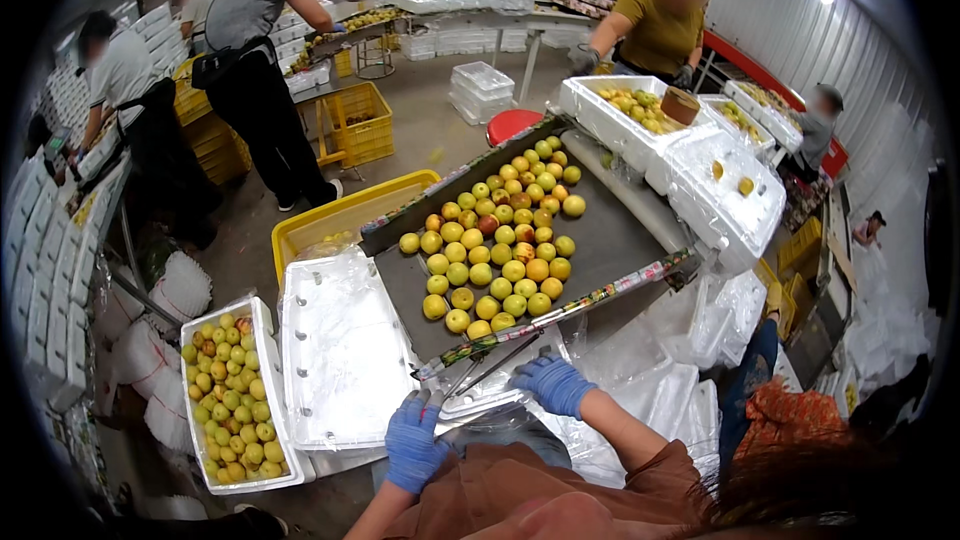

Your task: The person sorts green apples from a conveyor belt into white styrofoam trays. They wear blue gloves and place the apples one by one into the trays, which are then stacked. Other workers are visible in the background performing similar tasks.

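Observation:
My left hand [415, 441], in a blue glove, is at the near right corner of a white foam lid [341, 360]; a small red spot shows by its fingers. My right hand [553, 384], gloved alike, rests on a plastic-covered white foam piece [495, 382] below the sorting table's near rail [555, 311]. Neither hand visibly holds anything. Before me, round yellow-green fruits [501, 253], some reddish, lie loose on the grey conveyor surface [622, 229]. To the left, a tilted white foam box [232, 397] is filled with similar fruits.
A yellow crate [300, 229] stands beyond the lid. Across the table a person [652, 22] stands by a foam box of fruit [637, 109] with a brown tape roll [679, 106]. Foam boxes [660, 405] lie at my right. A red stool [512, 125] is behind the table.

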`<act>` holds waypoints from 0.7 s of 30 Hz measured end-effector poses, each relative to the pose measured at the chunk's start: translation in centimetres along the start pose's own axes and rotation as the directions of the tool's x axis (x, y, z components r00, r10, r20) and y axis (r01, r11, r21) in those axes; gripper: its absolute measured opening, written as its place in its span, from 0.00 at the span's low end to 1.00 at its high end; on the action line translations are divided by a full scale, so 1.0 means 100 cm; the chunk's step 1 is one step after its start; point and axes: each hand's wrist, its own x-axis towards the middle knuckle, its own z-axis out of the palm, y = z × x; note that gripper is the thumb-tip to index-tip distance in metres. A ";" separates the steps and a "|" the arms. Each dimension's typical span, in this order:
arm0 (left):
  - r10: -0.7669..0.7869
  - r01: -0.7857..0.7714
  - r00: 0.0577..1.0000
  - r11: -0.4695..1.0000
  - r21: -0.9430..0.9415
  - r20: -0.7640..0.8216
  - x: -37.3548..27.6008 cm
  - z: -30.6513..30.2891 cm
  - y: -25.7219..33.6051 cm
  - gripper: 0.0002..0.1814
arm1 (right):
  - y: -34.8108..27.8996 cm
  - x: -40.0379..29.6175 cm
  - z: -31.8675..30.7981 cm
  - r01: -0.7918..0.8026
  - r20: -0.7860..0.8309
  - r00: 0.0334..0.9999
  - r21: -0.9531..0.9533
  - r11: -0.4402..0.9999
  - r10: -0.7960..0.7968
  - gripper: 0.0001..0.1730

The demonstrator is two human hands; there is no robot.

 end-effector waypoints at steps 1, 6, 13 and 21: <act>-0.032 0.034 0.999 0.998 -0.046 0.035 0.000 0.003 -0.003 0.38 | 0.001 -0.003 -0.020 0.043 -0.015 0.999 0.046 0.998 -0.043 0.30; -0.111 0.165 0.977 0.933 -0.318 0.182 0.013 0.001 -0.001 0.42 | 0.003 -0.027 -0.159 0.219 -0.074 0.975 0.498 0.839 -0.210 0.26; 0.044 0.116 0.965 0.811 -0.574 0.258 0.031 0.005 -0.028 0.43 | 0.086 0.036 -0.204 -0.427 -0.111 0.880 0.236 0.873 0.461 0.42; -0.115 0.169 0.954 0.969 -0.179 0.278 -0.002 -0.006 -0.026 0.38 | 0.091 0.107 -0.181 -0.516 0.206 0.837 -0.010 0.857 0.506 0.62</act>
